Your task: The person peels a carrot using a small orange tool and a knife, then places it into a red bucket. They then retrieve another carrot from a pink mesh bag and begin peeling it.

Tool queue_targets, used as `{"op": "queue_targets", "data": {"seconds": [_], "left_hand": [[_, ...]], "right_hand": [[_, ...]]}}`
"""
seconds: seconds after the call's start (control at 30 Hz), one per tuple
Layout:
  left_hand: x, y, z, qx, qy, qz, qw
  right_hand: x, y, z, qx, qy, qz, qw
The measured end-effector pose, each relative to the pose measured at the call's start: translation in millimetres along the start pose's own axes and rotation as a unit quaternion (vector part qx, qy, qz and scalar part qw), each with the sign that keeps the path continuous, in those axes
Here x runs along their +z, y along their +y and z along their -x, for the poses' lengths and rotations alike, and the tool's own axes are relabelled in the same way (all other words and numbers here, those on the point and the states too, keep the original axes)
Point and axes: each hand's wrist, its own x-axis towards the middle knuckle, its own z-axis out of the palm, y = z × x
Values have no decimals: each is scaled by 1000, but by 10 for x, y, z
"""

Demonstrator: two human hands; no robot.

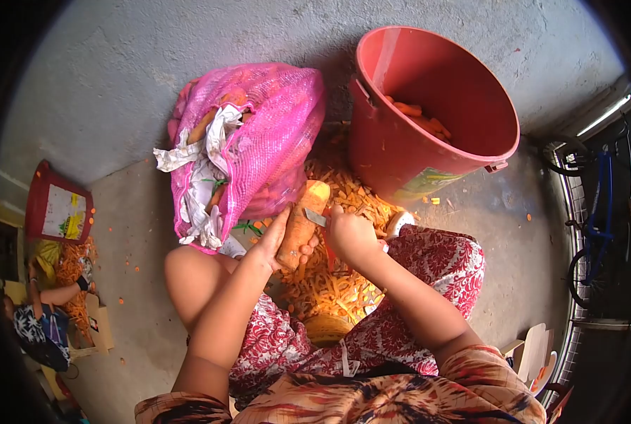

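My left hand [272, 242] is closed around a large carrot [298, 230], which slants upward with its bright orange, bare end at the top. In my right hand [354, 234] is a knife whose short metal blade [315, 218] rests against the carrot's right side. Its handle is hidden in my fist. Below both hands lies a heap of orange carrot peelings [326, 286]. Just beyond my left hand stands a pink mesh sack [276, 134] with unpeeled carrots and torn white paper at its mouth. A red bucket [428, 152] beyond my right hand holds orange carrots [421, 121].
A grey wall [188, 42] rises behind the sack and bucket. At the far left a person [43, 325] sits near another red bucket [57, 208] and more peelings [75, 268]. On the right, a blue bicycle [599, 212] stands past a ledge. Orange scraps dot the concrete floor [142, 233].
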Motion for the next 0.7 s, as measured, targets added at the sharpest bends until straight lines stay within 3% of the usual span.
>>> {"op": "queue_targets", "data": {"seconds": [0.17, 0.47, 0.57, 0.6, 0.7], "left_hand": [[-30, -4, -26, -27, 6, -14, 1000], [-23, -20, -20, -48, 37, -59, 996], [3, -161, 40, -133, -2, -49, 990], [62, -221, 73, -118, -42, -46, 991], [20, -132, 86, -68, -5, -33, 997]], "right_hand": [[25, 32, -19, 1, -50, 13, 999], [173, 147, -172, 41, -3, 51, 998], [119, 648, -442, 142, -35, 23, 989], [144, 778, -492, 159, -29, 13, 987], [228, 813, -481, 137, 18, -20, 990]]}}
